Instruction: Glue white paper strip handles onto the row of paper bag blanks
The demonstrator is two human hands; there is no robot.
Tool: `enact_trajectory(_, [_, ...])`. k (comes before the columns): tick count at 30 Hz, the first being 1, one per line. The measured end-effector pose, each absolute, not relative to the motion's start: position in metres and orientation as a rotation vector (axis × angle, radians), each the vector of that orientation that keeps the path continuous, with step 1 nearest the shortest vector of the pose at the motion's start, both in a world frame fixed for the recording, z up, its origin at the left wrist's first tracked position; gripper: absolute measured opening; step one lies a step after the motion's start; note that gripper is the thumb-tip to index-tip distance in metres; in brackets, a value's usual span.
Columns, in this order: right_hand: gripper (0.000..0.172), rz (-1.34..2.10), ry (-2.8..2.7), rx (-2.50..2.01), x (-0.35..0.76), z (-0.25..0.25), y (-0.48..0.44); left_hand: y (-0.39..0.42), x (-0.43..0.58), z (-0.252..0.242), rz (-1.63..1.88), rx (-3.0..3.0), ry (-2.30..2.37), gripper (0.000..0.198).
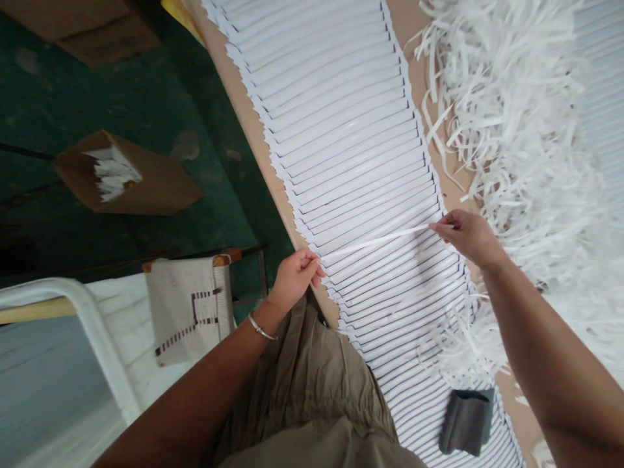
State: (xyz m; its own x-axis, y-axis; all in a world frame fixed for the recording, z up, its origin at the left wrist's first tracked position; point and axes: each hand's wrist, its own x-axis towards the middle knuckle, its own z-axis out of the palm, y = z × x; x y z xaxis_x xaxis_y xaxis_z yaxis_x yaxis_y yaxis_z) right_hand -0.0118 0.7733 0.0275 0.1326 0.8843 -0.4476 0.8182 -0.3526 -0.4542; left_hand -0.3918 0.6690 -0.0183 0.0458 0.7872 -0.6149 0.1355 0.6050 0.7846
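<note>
Across white sheets (341,123), left to right: L hand (295,278) & R hand (468,238) pinch white strip (377,242) near ends; prob. light, limp, tearable; hold there.

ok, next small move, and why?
Probably carry the white strip toward the pile of loose strips: the right hand pinches one end, and the pile lies on that side. The left hand is at the other end; its grip is unclear.
</note>
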Motion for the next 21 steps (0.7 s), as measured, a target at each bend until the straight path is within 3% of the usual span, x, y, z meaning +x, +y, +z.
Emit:
enact_trajectory(6, [0.015,1.190,-1.509,-2.197,-0.008,0.021,0.791,0.673,-0.378,-0.021,0.633,0.892,1.610,0.012])
enact_trajectory(21, [0.015,0.972,-1.412,-2.104,-0.006,0.003,0.819,0.674,-0.365,-0.038,0.602,1.061,1.851,0.015])
